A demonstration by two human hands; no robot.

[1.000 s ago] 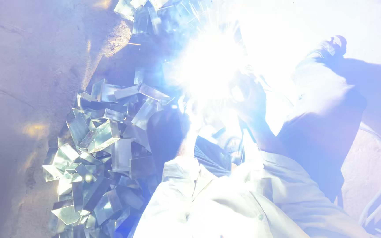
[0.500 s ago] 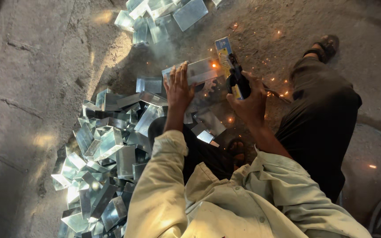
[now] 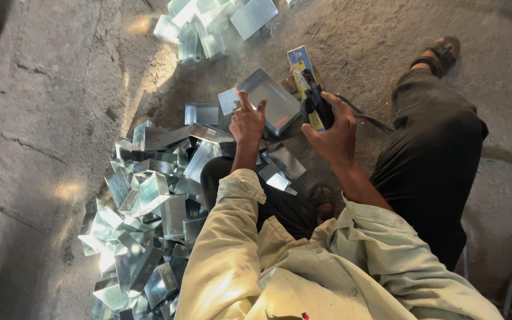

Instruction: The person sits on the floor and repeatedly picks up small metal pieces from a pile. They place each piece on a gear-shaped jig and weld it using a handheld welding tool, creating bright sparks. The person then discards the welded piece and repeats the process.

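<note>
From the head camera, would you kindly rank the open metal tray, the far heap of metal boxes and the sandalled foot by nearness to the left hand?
1. Open metal tray, touching the left hand.
2. Far heap of metal boxes, up ahead.
3. Sandalled foot, far right.

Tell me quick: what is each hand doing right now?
Left hand: open, fingers spread, on the shallow rectangular grey metal tray.
Right hand: closed around the black welding electrode holder.

A shallow rectangular metal tray [image 3: 271, 101] lies tilted on the ground, open side up, shiny grey.
</note>
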